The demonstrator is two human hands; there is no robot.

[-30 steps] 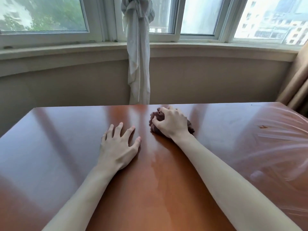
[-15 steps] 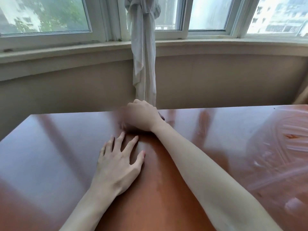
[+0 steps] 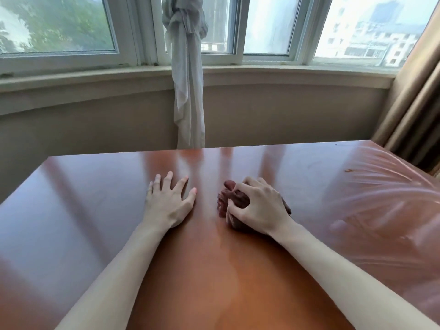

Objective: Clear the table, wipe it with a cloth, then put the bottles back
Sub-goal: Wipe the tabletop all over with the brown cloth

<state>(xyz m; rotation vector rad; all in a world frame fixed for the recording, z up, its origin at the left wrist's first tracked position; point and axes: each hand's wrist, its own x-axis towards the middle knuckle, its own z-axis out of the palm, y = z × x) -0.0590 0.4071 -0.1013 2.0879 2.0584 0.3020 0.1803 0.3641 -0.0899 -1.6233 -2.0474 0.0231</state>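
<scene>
Head view: right hand [image 3: 258, 207] curled over a bunched dark brown cloth [image 3: 234, 206], grip closed on it, pressing it onto the glossy reddish table [image 3: 95, 201]. Cloth sticks out past the fingers on the thumb side and under the palm. Left hand [image 3: 167, 202] just beside it, apart from the cloth, flat on the table with fingers spread, holding nothing. Clear plastic sheet [image 3: 385, 206] covers the table on the right hand's outer side. Knotted grey curtain [image 3: 188, 91] hangs beyond both hands, by the window [image 3: 59, 25].
</scene>
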